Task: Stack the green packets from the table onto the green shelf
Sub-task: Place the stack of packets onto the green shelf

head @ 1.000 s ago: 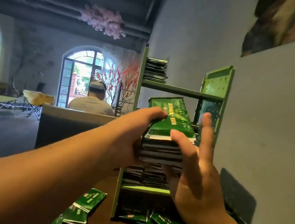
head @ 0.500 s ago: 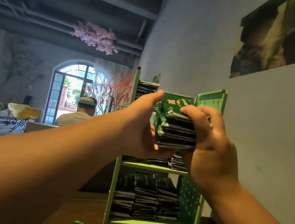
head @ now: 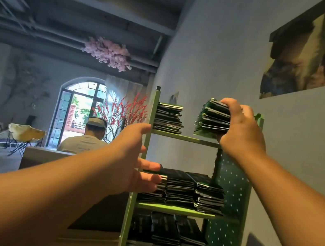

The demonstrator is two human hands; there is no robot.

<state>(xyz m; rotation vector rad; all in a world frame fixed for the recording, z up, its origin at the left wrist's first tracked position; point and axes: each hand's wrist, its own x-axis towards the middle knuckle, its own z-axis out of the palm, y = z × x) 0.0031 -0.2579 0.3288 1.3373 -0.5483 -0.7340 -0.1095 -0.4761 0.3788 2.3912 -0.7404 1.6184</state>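
The green shelf (head: 185, 138) stands against the grey wall with three loaded levels. My right hand (head: 240, 129) grips a stack of green packets (head: 212, 118), thumb on top, at the right end of the top level, its lower edge at the board. Another stack (head: 168, 117) sits at the left of that level. My left hand (head: 129, 156) is open with spread fingers in front of the shelf's left post, holding nothing, its fingertips near the middle level's packets (head: 188, 190). The lower level (head: 166, 243) is packed with dark stacks.
A green pegboard panel (head: 230, 200) forms the shelf's right side. A person (head: 87, 140) sits with their back to me beyond a low partition (head: 42, 158). A picture (head: 321, 55) hangs on the wall above. Folding chairs (head: 22, 137) stand at the far left.
The stack rose from the middle level to the top level. My left hand let go of it and dropped to the shelf's left post; my right hand alone now holds it. The view tilted upward.
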